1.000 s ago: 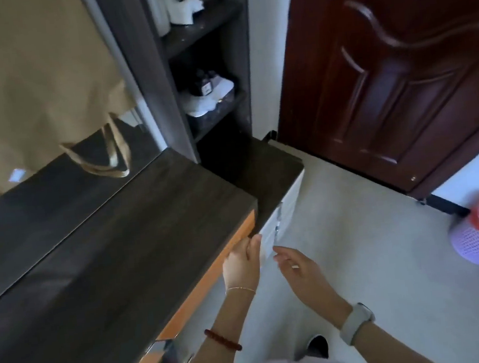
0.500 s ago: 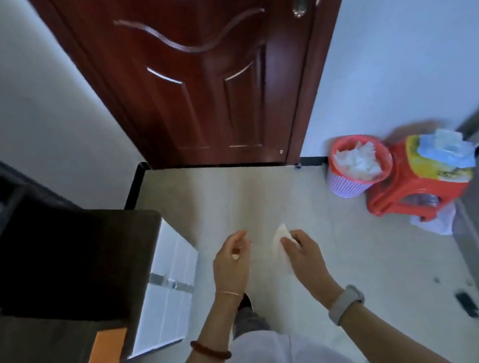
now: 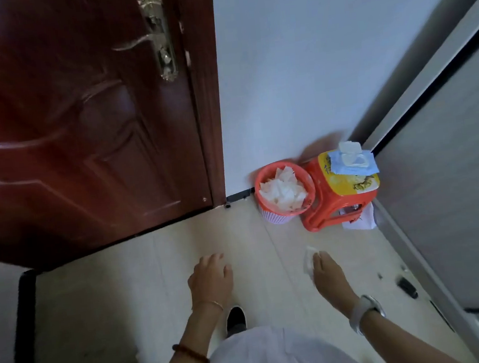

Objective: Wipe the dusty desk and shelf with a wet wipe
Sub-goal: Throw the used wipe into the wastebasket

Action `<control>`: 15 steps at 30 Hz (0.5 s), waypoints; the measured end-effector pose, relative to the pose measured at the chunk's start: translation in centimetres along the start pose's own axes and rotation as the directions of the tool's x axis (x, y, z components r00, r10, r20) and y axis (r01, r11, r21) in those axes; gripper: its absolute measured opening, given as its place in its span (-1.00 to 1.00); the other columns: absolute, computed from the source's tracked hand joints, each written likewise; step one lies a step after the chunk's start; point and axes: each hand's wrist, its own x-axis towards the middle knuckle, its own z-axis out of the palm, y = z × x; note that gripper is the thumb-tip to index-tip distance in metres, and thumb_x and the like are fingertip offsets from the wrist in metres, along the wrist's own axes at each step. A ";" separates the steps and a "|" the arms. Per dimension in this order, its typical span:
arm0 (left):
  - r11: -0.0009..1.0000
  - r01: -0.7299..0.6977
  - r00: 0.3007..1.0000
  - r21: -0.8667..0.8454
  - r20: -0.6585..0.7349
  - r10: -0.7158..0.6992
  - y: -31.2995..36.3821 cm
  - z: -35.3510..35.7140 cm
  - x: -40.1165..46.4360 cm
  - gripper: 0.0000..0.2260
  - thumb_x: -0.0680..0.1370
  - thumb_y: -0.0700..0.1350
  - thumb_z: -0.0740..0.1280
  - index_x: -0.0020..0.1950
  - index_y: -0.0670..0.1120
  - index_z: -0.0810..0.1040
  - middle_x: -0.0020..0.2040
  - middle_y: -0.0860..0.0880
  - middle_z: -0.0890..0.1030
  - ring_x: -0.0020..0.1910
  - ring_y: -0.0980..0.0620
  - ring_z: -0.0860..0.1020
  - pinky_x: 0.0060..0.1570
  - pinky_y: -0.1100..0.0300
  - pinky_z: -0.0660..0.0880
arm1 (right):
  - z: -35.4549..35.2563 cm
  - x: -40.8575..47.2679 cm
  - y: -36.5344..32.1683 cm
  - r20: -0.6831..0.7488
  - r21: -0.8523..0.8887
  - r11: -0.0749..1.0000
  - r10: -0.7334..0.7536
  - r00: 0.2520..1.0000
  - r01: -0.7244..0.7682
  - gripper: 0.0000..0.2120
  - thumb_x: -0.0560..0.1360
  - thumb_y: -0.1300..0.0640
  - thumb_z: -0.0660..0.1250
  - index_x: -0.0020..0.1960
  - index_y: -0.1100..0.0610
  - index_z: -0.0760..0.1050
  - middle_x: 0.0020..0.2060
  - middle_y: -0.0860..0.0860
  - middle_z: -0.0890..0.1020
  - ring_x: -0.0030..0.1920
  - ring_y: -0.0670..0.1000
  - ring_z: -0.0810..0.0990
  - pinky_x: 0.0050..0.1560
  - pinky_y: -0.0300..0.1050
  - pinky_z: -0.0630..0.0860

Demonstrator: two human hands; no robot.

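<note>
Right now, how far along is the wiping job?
Some wiping looks done: the basket by the door holds crumpled white wipes. In hand: the right hand holds a wipe, probably bound for that basket; the left hand is empty. What's left is unclear, as neither desk nor shelf shows.

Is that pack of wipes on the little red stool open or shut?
Open. The wipes pack lies on the red stool with its white flip lid standing up from the top.

Glossy dark-red wood door point(image 3: 80, 139), shiny brass-look metal handle point(image 3: 155, 39), plastic mesh bin point(image 3: 285, 195), smooth pale floor tiles point(image 3: 159, 278).
</note>
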 end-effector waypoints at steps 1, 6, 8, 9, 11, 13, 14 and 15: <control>0.999 -0.020 1.000 0.028 0.011 0.020 1.1 -0.4 2.0 -0.67 0.57 -0.06 0.13 0.32 -0.05 0.38 0.30 -0.10 0.42 0.24 -0.07 0.40 0.20 0.07 0.32 | -0.6 1.4 -0.6 -0.021 0.010 1.000 0.018 1.000 -0.018 -0.69 0.61 0.16 0.02 -0.32 0.08 0.20 -0.41 0.00 0.38 -0.21 0.15 0.40 -0.21 -0.09 0.18; 0.981 -0.117 0.992 0.152 0.056 0.110 6.1 -0.3 10.7 -0.65 0.54 -0.05 0.16 0.33 -0.04 0.35 0.33 -0.07 0.39 0.27 -0.07 0.36 0.23 0.05 0.29 | -3.0 9.3 -2.3 -0.028 0.064 0.998 0.029 0.999 -0.027 -0.87 0.57 0.19 0.09 -0.12 0.10 0.37 -0.29 0.06 0.50 -0.20 0.16 0.47 -0.19 -0.05 0.33; 0.973 -0.142 0.990 0.183 0.050 0.135 7.9 0.4 14.2 -0.62 0.54 -0.04 0.18 0.35 -0.05 0.34 0.36 -0.08 0.37 0.30 -0.07 0.34 0.25 0.04 0.29 | -3.5 13.7 -2.5 -0.013 0.063 0.998 0.004 1.000 -0.004 -0.83 0.54 0.25 0.14 0.10 0.17 0.41 -0.13 0.09 0.55 -0.09 0.16 0.51 -0.12 -0.06 0.36; 0.968 -0.150 0.989 0.200 0.045 0.144 8.6 0.8 15.6 -0.61 0.53 -0.04 0.19 0.36 -0.06 0.32 0.37 -0.08 0.35 0.32 -0.08 0.32 0.26 0.02 0.29 | -3.6 15.7 -2.5 -0.017 0.055 0.998 -0.018 1.000 0.019 -0.78 0.51 0.28 0.16 0.15 0.18 0.42 -0.06 0.10 0.56 -0.03 0.16 0.51 -0.09 -0.07 0.37; 0.961 -0.142 0.990 0.237 0.035 0.138 10.1 2.2 19.2 -0.58 0.53 -0.03 0.19 0.38 -0.07 0.30 0.39 -0.09 0.33 0.35 -0.08 0.29 0.29 0.01 0.26 | -3.4 21.3 -2.2 -0.012 0.025 0.998 -0.064 0.998 0.064 -0.70 0.48 0.33 0.19 0.21 0.20 0.42 0.09 0.15 0.56 0.11 0.16 0.49 0.03 -0.11 0.34; 0.961 -0.109 0.994 0.254 0.022 0.107 11.3 4.1 22.8 -0.56 0.53 -0.02 0.20 0.39 -0.07 0.28 0.42 -0.09 0.30 0.38 -0.07 0.25 0.32 0.02 0.23 | -2.7 27.1 -1.4 -0.003 -0.010 0.998 -0.066 0.998 0.066 -0.65 0.48 0.34 0.20 0.27 0.24 0.39 0.19 0.18 0.51 0.22 0.15 0.44 0.10 -0.20 0.27; 0.963 -0.090 0.996 0.256 0.019 0.088 11.7 5.0 24.1 -0.55 0.53 -0.02 0.19 0.40 -0.07 0.27 0.43 -0.08 0.28 0.40 -0.07 0.23 0.34 0.01 0.21 | -2.4 29.5 -1.0 0.003 -0.027 0.997 -0.074 0.997 0.074 -0.63 0.48 0.34 0.20 0.29 0.26 0.37 0.21 0.20 0.49 0.24 0.15 0.42 0.13 -0.22 0.26; 0.963 -0.065 0.998 0.261 0.021 0.062 12.1 6.1 25.9 -0.55 0.53 -0.02 0.19 0.41 -0.06 0.25 0.44 -0.08 0.25 0.41 -0.06 0.20 0.36 0.01 0.19 | -1.9 32.4 -0.6 0.026 -0.044 0.995 -0.093 0.995 0.094 -0.60 0.49 0.33 0.20 0.33 0.26 0.33 0.24 0.21 0.47 0.26 0.16 0.40 0.17 -0.19 0.27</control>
